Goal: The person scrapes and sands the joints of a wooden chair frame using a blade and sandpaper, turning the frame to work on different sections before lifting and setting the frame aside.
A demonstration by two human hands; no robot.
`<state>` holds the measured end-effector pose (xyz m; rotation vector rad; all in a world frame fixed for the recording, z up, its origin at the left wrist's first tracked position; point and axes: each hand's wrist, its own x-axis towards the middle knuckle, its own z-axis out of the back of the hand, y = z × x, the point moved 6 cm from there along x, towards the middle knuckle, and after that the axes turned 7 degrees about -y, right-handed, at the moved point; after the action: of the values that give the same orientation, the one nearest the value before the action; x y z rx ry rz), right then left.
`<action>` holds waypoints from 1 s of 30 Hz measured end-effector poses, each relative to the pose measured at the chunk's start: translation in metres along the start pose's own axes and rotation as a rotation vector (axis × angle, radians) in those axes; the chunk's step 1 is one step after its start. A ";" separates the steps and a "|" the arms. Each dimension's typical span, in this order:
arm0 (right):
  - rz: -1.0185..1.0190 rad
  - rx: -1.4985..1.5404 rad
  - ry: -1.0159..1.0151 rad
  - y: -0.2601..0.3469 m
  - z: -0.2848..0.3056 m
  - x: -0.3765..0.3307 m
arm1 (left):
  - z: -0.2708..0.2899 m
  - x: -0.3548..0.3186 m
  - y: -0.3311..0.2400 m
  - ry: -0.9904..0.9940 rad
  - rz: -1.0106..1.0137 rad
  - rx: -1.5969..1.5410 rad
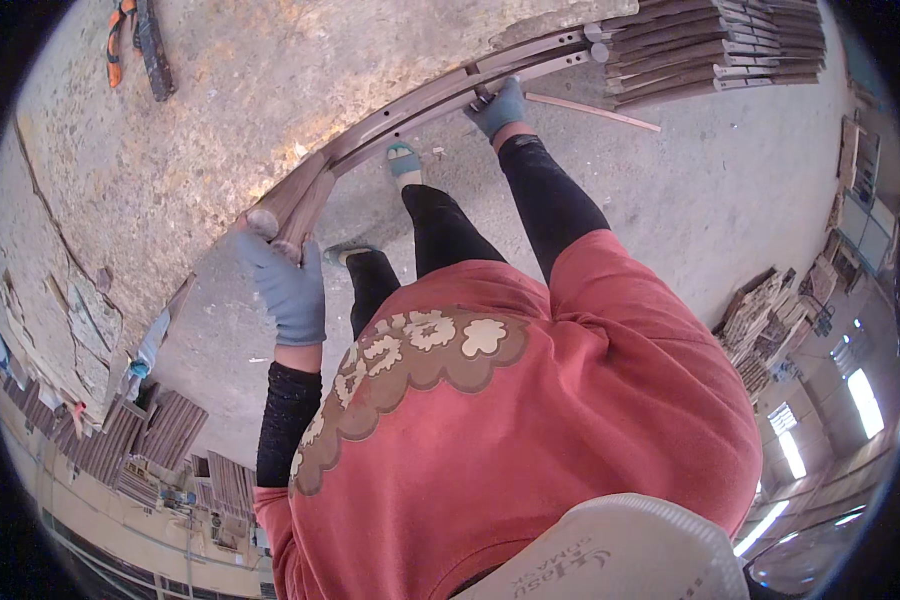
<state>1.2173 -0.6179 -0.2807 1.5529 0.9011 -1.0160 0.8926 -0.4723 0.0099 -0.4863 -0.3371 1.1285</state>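
Two long brown wooden bars with rounded ends and small drilled holes lie side by side along the worktable's edge. The farther bar (288,190) rests on the table; the nearer bar (312,205) runs along its near side. My left hand (292,292), in a grey-blue glove, is closed around the rounded left ends of the bars; its fingertips are partly hidden. My right hand (500,110), gloved alike, has its fingers wrapped around the nearer bar toward its right end. Holes show along the bars beside that hand.
A stained worktable (220,120) stretches ahead, with an orange-and-black tool (150,50) at its far left. Several similar bars are stacked (670,55) at the right. A thin wood strip (595,112) lies nearby. Wood piles (760,325) stand on the floor (650,190).
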 end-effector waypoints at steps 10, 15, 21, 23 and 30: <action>0.014 -0.174 0.041 0.012 0.015 0.020 | 0.009 0.006 -0.002 0.084 0.076 -0.204; -0.027 -0.244 0.058 0.003 0.008 -0.010 | 0.030 -0.010 0.004 0.054 0.202 -0.264; -0.119 -0.238 0.099 -0.014 0.030 0.000 | 0.058 -0.037 0.023 -0.129 0.223 -0.232; -0.091 -0.434 0.174 -0.008 0.047 0.008 | 0.084 -0.042 0.034 -0.252 0.132 -0.163; -0.110 -0.889 0.138 -0.053 0.064 -0.010 | 0.171 -0.080 0.070 -0.488 0.271 -0.235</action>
<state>1.1543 -0.6713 -0.2975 0.8236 1.3117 -0.4539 0.7221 -0.4881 0.1164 -0.4670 -0.8560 1.4785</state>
